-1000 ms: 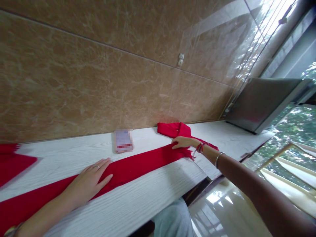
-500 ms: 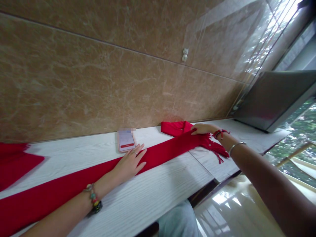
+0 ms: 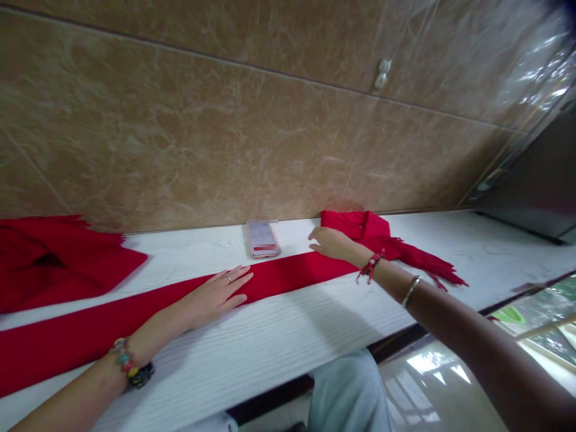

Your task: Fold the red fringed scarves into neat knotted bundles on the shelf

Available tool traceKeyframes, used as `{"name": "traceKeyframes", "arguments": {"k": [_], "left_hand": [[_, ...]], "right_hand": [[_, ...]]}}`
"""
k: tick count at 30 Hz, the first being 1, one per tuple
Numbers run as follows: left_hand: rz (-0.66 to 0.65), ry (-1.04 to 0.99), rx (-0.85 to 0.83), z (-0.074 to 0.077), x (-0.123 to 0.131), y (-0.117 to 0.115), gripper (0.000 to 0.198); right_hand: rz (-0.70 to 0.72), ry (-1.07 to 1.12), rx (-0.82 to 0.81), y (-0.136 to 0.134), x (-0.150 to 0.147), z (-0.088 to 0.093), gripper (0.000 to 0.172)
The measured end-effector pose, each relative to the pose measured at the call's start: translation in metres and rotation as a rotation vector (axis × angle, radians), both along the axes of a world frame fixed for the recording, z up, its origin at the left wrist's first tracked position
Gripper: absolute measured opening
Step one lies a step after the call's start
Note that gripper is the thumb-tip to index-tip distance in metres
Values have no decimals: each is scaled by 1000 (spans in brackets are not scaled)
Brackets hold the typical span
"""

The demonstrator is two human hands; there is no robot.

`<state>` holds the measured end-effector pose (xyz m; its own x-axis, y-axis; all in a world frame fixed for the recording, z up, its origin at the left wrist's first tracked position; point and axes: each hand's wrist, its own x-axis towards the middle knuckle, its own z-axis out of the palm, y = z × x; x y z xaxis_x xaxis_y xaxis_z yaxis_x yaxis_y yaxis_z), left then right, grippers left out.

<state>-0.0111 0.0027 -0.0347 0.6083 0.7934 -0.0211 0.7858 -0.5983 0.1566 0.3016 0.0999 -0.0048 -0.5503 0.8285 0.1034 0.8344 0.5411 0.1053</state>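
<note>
A long red scarf (image 3: 288,273) lies stretched flat along the white wood-grain table, its fringed end (image 3: 423,264) on the right. My left hand (image 3: 213,303) rests palm down on the strip, fingers extended. Over the scarf's back edge, left of the fringe, is my right hand (image 3: 333,243); its fingers bend slightly, thumb and forefinger apart, with nothing between them. Behind its wrist sits a folded red fabric part (image 3: 355,223). A phone (image 3: 263,239) with a lit screen lies between the two hands, near the wall.
More bunched red fringed cloth (image 3: 67,264) lies at the left. A brown marbled wall (image 3: 202,138) borders the table's back, with a small white hook (image 3: 382,73) on it. A dark grey box-like object (image 3: 531,174) stands at the far right. My knee (image 3: 348,396) is below the front edge.
My right hand has let go of the scarf near its fringed end and moved left along it. My left hand stays flat on the strip. The view has turned left, showing more cloth there.
</note>
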Motion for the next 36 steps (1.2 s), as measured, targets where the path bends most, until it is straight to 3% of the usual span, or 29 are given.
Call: {"name": "traceKeyframes", "arguments": {"k": [3, 5, 11, 14, 19, 22, 26, 30, 36], "left_hand": [[5, 4, 17, -3, -15, -3, 51], [-1, 19, 30, -4, -26, -4, 51], [-71, 65, 32, 0, -55, -11, 61], [-146, 73, 119, 3, -58, -12, 64], [-263, 88, 328, 1, -59, -11, 34], [-311, 130, 408, 0, -59, -11, 31], [-313, 204, 364, 0, -55, -16, 34], [-198, 277, 278, 1, -54, -25, 54], [-113, 319, 284, 4, -58, -26, 60]], "right_hand": [[213, 72, -59, -25, -63, -12, 27], [367, 96, -76, -38, -87, -17, 24], [660, 263, -93, -45, -109, -23, 24], [777, 311, -142, -44, -119, -27, 27], [836, 314, -178, -44, -119, -34, 39], [876, 262, -104, -44, -115, -36, 39], [914, 205, 73, -46, -117, -39, 31], [995, 100, 243, -49, -117, -38, 31], [1002, 21, 372, -53, -113, -35, 33]]}}
